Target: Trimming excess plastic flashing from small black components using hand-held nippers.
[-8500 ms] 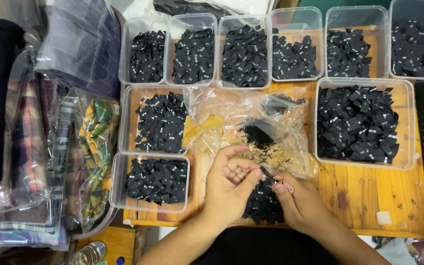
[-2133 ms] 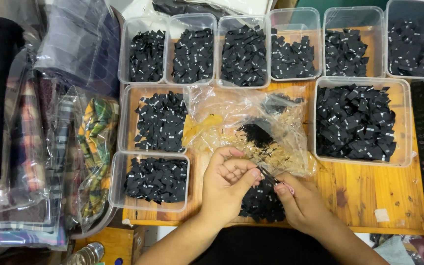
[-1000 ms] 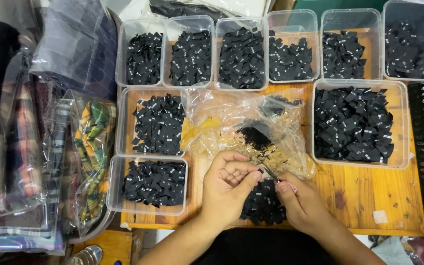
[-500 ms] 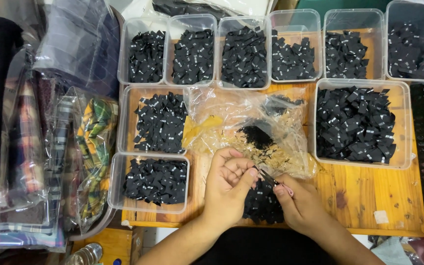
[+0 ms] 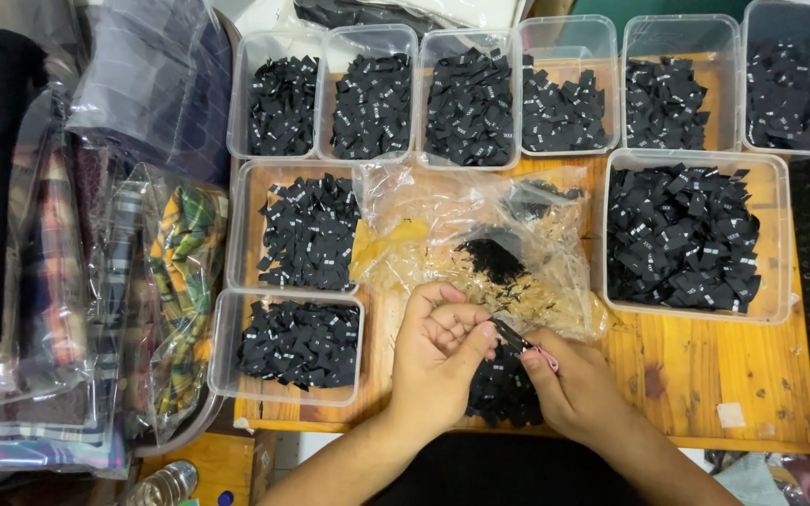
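Table: bare wooden planks [image 5: 705,365], orange-brown, grain and dark specks showing.
Tubs: clear rigid plastic, rectangular with rounded corners; six in a back row [image 5: 471,94], two stacked down the left [image 5: 297,234], one large one on the right [image 5: 691,234]. All hold small black woven labels, flat, folded, with tiny pale marks.
Bag: crinkled clear plastic [image 5: 480,244] in the middle, with a dark clump and pale thread scraps inside.
Loose pile: black labels [image 5: 503,389] on the table between the two wrists, at the near edge.
Left hand [image 5: 438,351]: fingers curled inward, thumb and forefinger tips pinched narrow on one end of a black label strip [image 5: 510,334].
Right hand [image 5: 569,384]: thumb and forefinger closed on the strip's other end; something small and pink peeks out under the fingers, too hidden to tell.
Strip position: stretched between both sets of fingertips, just above the loose pile, near the bag's front edge.
Left side: soft folded plaid cloth in clear wrappers [image 5: 180,281].
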